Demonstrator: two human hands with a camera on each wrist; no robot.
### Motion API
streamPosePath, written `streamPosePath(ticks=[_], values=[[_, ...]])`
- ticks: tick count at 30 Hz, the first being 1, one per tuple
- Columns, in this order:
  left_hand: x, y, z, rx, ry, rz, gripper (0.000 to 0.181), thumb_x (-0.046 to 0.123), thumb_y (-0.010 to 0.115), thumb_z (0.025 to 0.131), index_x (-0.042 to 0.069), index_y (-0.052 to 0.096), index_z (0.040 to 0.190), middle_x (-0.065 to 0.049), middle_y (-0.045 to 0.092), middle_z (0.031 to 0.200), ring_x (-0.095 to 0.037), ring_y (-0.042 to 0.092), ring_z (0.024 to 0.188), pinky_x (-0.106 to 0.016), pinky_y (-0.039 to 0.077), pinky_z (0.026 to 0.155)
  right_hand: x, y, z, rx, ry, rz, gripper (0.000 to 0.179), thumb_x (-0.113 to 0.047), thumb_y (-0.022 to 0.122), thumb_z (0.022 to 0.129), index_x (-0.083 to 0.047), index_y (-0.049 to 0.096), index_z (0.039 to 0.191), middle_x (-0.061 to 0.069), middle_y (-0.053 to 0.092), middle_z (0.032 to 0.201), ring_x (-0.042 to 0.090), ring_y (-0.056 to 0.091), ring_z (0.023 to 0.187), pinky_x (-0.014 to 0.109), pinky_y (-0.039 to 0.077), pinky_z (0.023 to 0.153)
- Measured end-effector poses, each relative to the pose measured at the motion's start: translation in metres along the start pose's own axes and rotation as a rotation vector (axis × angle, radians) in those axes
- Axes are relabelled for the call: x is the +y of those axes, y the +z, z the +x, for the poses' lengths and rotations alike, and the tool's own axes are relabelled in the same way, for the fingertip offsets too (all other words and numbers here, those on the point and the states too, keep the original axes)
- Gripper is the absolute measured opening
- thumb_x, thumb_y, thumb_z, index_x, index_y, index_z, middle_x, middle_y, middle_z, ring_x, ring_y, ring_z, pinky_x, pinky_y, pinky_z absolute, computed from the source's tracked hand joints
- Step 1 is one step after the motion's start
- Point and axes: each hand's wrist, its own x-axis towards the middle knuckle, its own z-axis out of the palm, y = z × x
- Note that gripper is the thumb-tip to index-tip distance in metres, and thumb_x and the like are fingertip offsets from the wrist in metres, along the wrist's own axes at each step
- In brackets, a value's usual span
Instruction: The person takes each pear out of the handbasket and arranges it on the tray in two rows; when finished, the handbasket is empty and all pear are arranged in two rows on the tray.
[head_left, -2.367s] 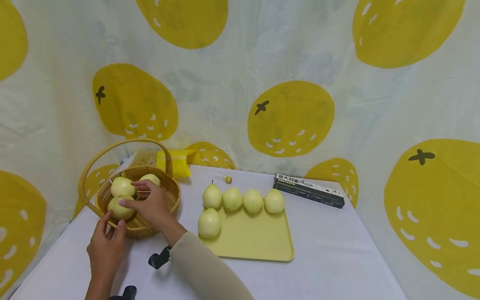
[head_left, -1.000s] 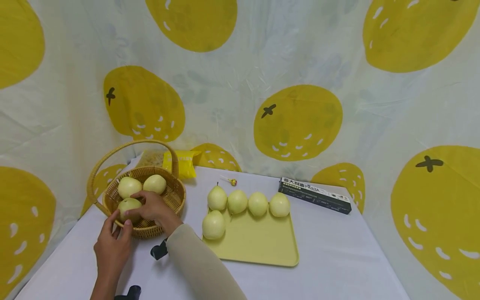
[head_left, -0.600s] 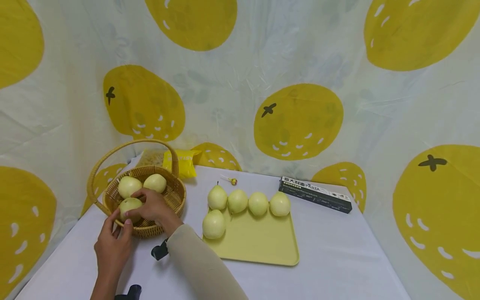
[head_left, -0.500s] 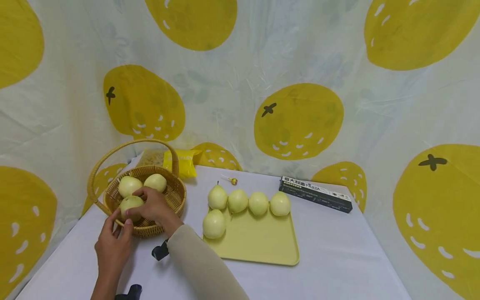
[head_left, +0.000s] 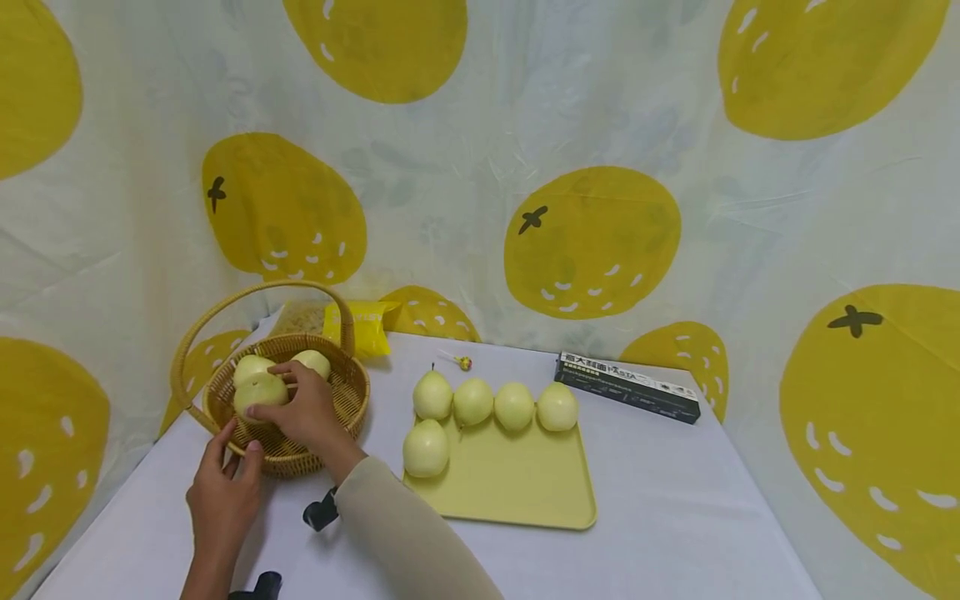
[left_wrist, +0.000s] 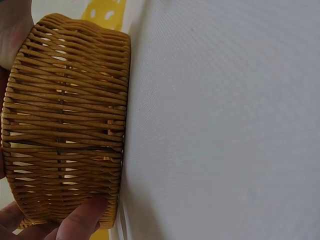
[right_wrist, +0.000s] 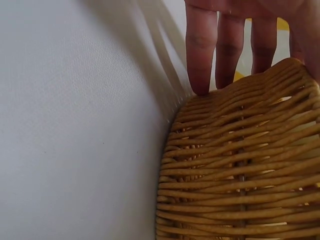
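A wicker basket (head_left: 288,462) with an arched handle stands at the left of the table. My left hand (head_left: 223,500) grips its near rim; in the left wrist view a finger (left_wrist: 82,220) lies against the woven wall. My right hand (head_left: 307,412) holds a pale green pear (head_left: 258,398) between thumb and fingers, raised above the basket floor. Behind it in the basket lie another pear (head_left: 251,367), partly covered by the held one, and a pear (head_left: 313,362) farther right, partly behind the right hand. The right wrist view shows the wicker wall (right_wrist: 245,165) with fingers touching it.
A yellow tray (head_left: 517,487) to the right bears several pears along its far and left sides. Behind it lie a lollipop (head_left: 463,363) and a black pasta box (head_left: 626,390). A yellow bag (head_left: 360,329) sits behind the basket, near the patterned curtain (head_left: 435,183).
My right hand has lifted the pear from the near side of the basket, up and slightly away, so it overlaps the pear behind. The left hand stays at the rim.
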Motion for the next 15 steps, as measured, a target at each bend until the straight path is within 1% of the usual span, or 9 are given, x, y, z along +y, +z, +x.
streamPosePath(ticks=[5,9,12,15], values=[[-0.001,0.001,0.001,-0.004,-0.011,0.000,0.063,0.036,0.049,0.111,0.016,0.031,0.169,-0.022,0.028,0.173,-0.054,0.044,0.148,-0.067,0.046,0.115,0.001,0.000,-0.001,0.029,-0.081,0.047,0.058,-0.029,0.096,0.080,-0.033,0.067,0.130,-0.017,0.066,0.125,-0.004,0.061,0.099,0.013,0.056,0.079],[-0.001,0.002,0.002,-0.008,-0.021,0.004,0.064,0.036,0.048,0.112,0.016,0.029,0.169,-0.021,0.027,0.174,-0.054,0.043,0.149,-0.067,0.046,0.116,0.001,-0.001,-0.004,0.044,-0.139,0.116,0.058,-0.027,0.095,0.081,-0.031,0.067,0.131,-0.015,0.064,0.126,0.000,0.065,0.102,0.013,0.059,0.083],[-0.001,0.002,0.002,-0.007,-0.031,0.009,0.064,0.036,0.048,0.112,0.017,0.029,0.169,-0.020,0.026,0.174,-0.054,0.042,0.149,-0.067,0.045,0.116,0.000,-0.002,-0.009,0.046,-0.161,0.167,0.058,-0.024,0.095,0.081,-0.030,0.067,0.131,-0.013,0.064,0.126,0.001,0.067,0.102,0.017,0.062,0.086],[0.000,0.001,0.002,-0.002,-0.033,0.014,0.064,0.035,0.048,0.112,0.016,0.029,0.169,-0.021,0.026,0.174,-0.055,0.043,0.148,-0.068,0.046,0.116,-0.004,-0.006,-0.016,0.039,-0.179,0.181,0.058,-0.023,0.095,0.082,-0.029,0.067,0.132,-0.013,0.064,0.126,-0.001,0.067,0.102,0.019,0.064,0.088]])
